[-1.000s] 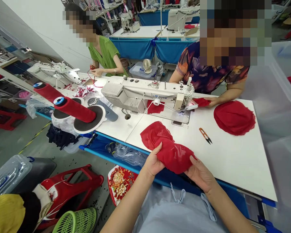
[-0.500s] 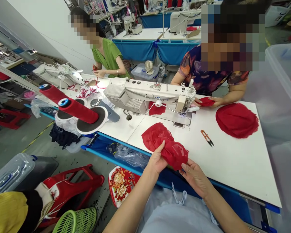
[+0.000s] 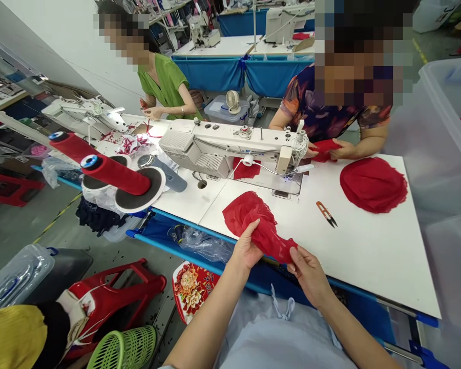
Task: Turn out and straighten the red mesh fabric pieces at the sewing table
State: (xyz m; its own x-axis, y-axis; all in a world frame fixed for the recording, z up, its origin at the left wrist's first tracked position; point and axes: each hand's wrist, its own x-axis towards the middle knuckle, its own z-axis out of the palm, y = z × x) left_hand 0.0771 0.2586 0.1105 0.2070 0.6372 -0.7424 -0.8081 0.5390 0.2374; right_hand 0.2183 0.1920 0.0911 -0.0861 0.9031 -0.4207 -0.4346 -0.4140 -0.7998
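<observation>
A thin red fabric piece with a lacy edge [image 3: 267, 233] is stretched between my two hands at the table's front edge. My left hand [image 3: 249, 247] grips its near side, thumb on top. At the right end, my right hand [image 3: 305, 267] pinches a corner between thumb and fingers. More red cloth [image 3: 242, 210] lies on the white tabletop just beyond my left hand; where it joins the held part I cannot tell. Orange-handled thread snips [image 3: 326, 214] rest on the table, to the right of the cloth and apart from both hands.
A white sewing machine [image 3: 230, 148] spans the table ahead. A red fabric pile [image 3: 373, 185] lies right; red thread cones [image 3: 115, 174] and a grey bottle [image 3: 163, 171] stand left. Opposite, a co-worker's hand [image 3: 343, 149] holds red cloth. A clear bin [image 3: 441, 154] borders the right side.
The held end of the fabric is now narrower and more gathered. My right hand has turned, its thumb now pressing on top of the corner. The camera view has shifted slightly.
</observation>
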